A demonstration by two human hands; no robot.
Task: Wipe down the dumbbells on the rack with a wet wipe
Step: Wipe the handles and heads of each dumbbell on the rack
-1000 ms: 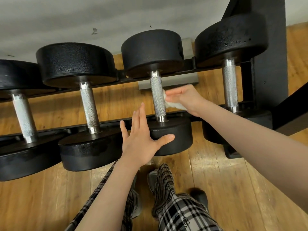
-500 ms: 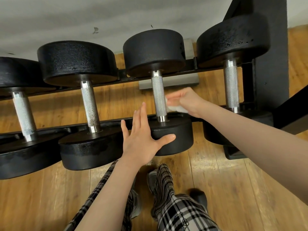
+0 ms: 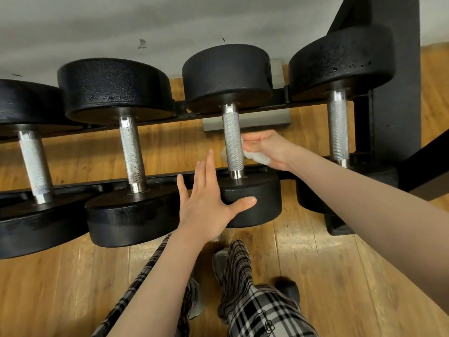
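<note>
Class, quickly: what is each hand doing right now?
Left hand: open, fingers straight, resting against the dumbbell's near weight.
Right hand: holding the wipe against the handle.

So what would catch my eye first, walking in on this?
Probably the row of black dumbbells lying across the rack, filling the upper half. Then the right hand, pressing a white wet wipe against the third dumbbell's silver handle, while the left hand rests open on its near weight.

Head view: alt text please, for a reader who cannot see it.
A right hand wraps a wet wipe around a dumbbell's metal handle on a black rack. The left hand rests open against that dumbbell's near weight.
</note>
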